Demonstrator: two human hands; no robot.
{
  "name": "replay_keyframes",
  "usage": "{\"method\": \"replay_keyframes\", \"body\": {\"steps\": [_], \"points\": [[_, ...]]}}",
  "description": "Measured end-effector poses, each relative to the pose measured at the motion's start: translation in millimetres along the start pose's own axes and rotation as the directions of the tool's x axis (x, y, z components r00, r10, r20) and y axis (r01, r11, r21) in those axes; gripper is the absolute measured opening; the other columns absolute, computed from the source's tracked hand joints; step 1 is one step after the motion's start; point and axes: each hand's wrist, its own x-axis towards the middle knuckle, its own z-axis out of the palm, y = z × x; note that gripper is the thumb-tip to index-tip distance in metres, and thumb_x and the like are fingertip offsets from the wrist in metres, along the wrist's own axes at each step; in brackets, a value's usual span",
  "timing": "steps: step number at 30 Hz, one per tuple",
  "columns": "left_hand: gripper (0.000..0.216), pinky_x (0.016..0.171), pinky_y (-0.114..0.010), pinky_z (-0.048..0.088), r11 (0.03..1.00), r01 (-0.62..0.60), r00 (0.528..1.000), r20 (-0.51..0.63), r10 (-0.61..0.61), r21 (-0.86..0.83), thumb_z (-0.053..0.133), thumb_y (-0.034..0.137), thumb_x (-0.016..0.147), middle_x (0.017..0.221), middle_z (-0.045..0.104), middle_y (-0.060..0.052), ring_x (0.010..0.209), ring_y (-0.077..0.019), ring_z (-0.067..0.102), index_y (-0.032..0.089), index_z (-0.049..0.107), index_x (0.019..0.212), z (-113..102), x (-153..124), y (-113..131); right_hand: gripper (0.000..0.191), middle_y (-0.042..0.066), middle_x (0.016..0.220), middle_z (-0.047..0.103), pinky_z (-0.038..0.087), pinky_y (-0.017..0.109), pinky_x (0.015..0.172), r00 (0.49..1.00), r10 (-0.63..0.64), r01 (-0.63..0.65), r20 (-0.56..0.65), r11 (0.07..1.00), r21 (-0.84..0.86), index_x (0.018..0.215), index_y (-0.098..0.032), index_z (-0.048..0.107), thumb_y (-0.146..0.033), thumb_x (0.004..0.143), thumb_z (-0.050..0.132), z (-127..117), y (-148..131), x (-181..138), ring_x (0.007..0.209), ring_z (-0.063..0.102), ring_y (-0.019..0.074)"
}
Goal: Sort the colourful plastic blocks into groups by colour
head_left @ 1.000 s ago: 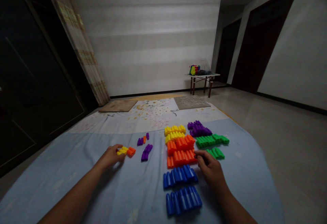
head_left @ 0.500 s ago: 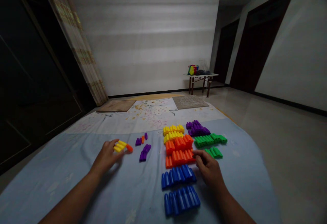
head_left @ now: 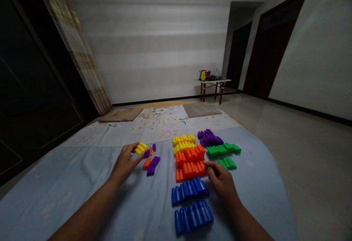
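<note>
My left hand (head_left: 128, 158) pinches a few joined yellow plastic pegs (head_left: 141, 148) between thumb and fingers. They are held just above a small group of loose pieces: purple pegs (head_left: 153, 165), orange pegs (head_left: 146, 163) and a single orange peg (head_left: 150, 151). My right hand (head_left: 221, 178) is curled, its fingertips touching the right end of the front orange row (head_left: 189, 170); whether something is pinched there is hidden. Behind it lies another orange row (head_left: 191, 153), with yellow rows (head_left: 184, 143) farther back. Nearer me are two blue rows (head_left: 194, 217).
Green rows (head_left: 224, 150) and a purple pile (head_left: 209, 137) lie right of the yellow and orange ones. A blue, partly flowered cloth (head_left: 90, 171) covers the table. Two flat mats (head_left: 121, 114) lie at its far edge. A small side table (head_left: 213, 82) with bags stands by the wall.
My left hand has moved right and slightly away with the yellow pegs. The orange piece near its fingers now lies beside the purple pegs. My right hand stays at the orange row.
</note>
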Motion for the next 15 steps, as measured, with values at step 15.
{"method": "replay_keyframes", "body": {"steps": [15], "points": [[0.046,0.091,-0.036,0.040,0.951,-0.235,0.928,0.246,0.281,-0.200,0.061,0.029,0.064,0.106,0.061,-0.009,0.100,-0.0224,0.054,0.016,0.057,0.108,92,42,97,0.021,0.006,0.081,0.065,0.046,0.027,0.066,1.000,-0.021,0.020,-0.008,1.000,-0.007,0.087,-0.017,0.063,-0.025,0.080,0.046,0,1,2,0.075,0.060,0.0177]]}}
